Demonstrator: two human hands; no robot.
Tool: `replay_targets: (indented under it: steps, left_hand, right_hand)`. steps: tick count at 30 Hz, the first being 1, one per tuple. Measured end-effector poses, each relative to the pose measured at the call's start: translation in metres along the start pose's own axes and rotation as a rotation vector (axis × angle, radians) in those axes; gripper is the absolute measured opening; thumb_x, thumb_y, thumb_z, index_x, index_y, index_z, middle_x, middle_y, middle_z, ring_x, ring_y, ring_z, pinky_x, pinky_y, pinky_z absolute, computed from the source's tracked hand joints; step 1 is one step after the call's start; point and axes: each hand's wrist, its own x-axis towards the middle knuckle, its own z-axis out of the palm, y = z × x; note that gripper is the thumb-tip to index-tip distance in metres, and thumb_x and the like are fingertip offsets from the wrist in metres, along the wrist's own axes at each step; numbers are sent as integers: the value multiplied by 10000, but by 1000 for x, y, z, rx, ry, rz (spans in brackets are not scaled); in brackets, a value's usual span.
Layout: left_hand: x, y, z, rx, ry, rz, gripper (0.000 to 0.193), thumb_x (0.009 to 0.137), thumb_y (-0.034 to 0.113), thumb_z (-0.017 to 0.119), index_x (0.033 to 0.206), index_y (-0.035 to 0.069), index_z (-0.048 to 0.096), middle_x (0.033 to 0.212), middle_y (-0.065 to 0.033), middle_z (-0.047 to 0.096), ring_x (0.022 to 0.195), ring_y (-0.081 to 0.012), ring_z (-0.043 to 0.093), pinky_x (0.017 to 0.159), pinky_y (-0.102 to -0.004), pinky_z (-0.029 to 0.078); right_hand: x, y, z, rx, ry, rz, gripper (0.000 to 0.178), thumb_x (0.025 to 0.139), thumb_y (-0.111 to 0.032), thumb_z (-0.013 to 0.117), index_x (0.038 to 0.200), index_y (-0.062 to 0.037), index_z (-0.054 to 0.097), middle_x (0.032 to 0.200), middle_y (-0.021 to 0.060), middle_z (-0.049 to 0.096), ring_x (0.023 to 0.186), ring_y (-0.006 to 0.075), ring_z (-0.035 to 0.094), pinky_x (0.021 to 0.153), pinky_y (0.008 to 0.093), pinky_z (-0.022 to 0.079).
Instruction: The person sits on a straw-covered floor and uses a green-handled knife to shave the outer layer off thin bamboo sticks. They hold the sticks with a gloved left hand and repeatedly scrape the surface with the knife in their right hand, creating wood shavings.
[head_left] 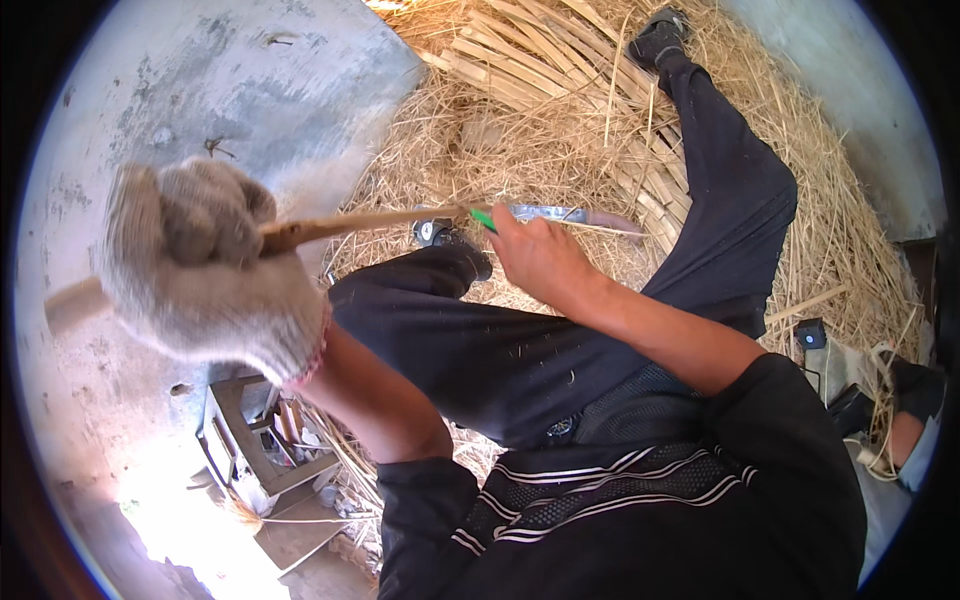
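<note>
My left hand (195, 265) wears a whitish knitted glove and is closed round a long wooden or bamboo strip (350, 222). The strip's wider end sticks out past the glove to the left. Its thin end reaches my bare right hand (545, 255), whose fingers are closed on a small green object (483, 219) touching that tip. Whether the green object is a knife handle or a marker I cannot tell. Just beyond the right hand, a shiny blade (550, 213) with a wooden handle (612, 222) appears to lie on the straw, partly hidden by my fingers.
Several split strips (540, 60) lie piled on loose straw (480, 130) between my outstretched legs. A pale worn wall (230, 80) stands left. A wooden frame (265, 450) with debris is at lower left. At the right edge another person's limb (905, 440) shows beside a small black box (810, 333).
</note>
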Motion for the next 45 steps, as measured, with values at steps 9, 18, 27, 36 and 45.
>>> replay_targets:
  steps: [9,18,27,36,45]
  left_hand:
    - [15,-3,20,15,92,12,326,801,49,633,550,139,446,462,32,356,365,-87,326,371,-276,300]
    - [12,-2,23,-55,121,-37,232,784,21,674,595,43,541,473,-24,466,341,-95,383,336,-265,308]
    - [0,-2,20,-53,-12,-14,362,829,61,588,531,146,401,433,38,335,335,-72,297,336,-258,282]
    - [7,-3,31,-113,-87,-38,351,820,73,625,535,141,431,435,36,355,328,-68,314,313,-252,308]
    - [11,-3,14,-95,67,-68,378,808,58,625,526,141,387,463,33,329,345,-84,301,348,-268,289]
  right_hand:
    - [36,32,-15,538,-302,-4,259,1011,-297,454,1091,-59,518,710,204,593,567,391,548,551,472,462]
    - [4,-34,-52,363,-50,-30,309,1001,-269,476,1113,15,525,811,256,647,696,452,627,633,515,484]
    - [23,-6,-13,57,-96,47,222,958,-144,487,1046,56,526,814,281,660,807,451,675,686,524,546]
    - [45,49,21,71,-259,126,264,1007,-260,473,1080,-12,522,793,164,655,704,311,683,570,422,553]
    - [28,21,5,524,-183,13,371,1021,-334,426,1110,19,498,781,186,631,667,348,634,635,476,507]
